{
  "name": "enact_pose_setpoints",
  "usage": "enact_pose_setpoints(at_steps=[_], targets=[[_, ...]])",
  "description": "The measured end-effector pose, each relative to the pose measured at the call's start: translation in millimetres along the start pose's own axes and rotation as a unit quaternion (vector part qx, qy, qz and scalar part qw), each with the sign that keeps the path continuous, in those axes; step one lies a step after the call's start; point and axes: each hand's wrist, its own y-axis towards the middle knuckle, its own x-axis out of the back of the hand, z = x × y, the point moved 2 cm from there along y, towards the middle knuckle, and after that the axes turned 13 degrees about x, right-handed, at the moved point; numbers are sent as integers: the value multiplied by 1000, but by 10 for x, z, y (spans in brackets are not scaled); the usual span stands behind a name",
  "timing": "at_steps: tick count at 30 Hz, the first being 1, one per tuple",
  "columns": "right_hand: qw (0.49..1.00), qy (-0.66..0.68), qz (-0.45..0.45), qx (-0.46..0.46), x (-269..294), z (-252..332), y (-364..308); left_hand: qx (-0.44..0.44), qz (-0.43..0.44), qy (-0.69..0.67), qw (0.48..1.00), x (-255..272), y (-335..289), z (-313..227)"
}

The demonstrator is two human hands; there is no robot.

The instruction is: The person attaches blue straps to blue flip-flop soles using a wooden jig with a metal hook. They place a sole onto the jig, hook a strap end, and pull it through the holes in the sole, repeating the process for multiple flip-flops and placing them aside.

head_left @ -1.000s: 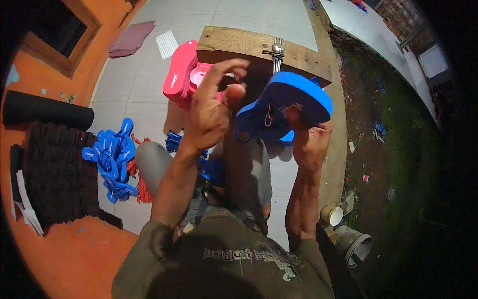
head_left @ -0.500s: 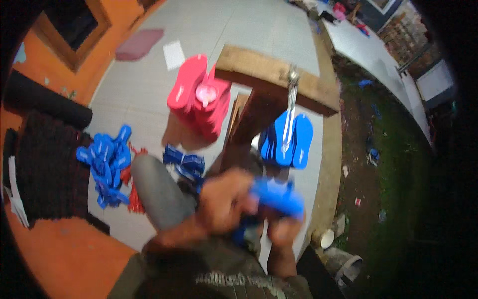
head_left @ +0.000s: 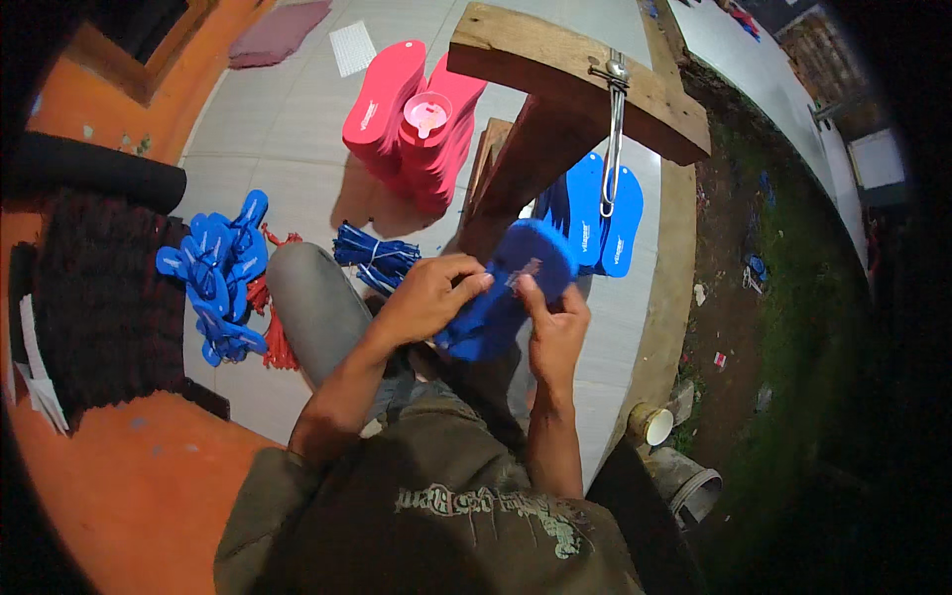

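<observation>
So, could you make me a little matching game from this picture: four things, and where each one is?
Things:
1. cup
2. single blue sole
3. metal tool
4. black roll

Places:
A. in the right hand
B. beside the orange wall
C. on the pink soles
D. on the wooden beam

Pairs: 1-C, 2-A, 3-D, 4-B
</observation>
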Motion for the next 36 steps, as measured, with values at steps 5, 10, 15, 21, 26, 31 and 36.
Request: enact_pose_setpoints(at_steps=[5, 10, 15, 21, 26, 31, 36], targets=[[997, 16, 15, -68, -1, -236, -91, -181, -98, 363, 909, -168, -331, -268], [991, 62, 34, -115, 63, -369, -185, -222, -115, 462, 851, -369, -308, -52], [992, 7, 106, -74, 31, -438, -273, -222, -133, 507, 822, -388, -533, -40], [992, -54, 77, -81, -7, -638, -429, -222, -73, 497, 836, -408, -821, 245], [996, -39, 74, -38, 44, -466, -261, -206, -122, 424, 874, -401, -672, 181], [1000, -25, -15, 10, 164, -492, -131, -230, -158, 266, 923, -304, -662, 160], [940, 327, -94, -8, 30, -393, 95, -96, -258, -116, 954, 366, -576, 456]])
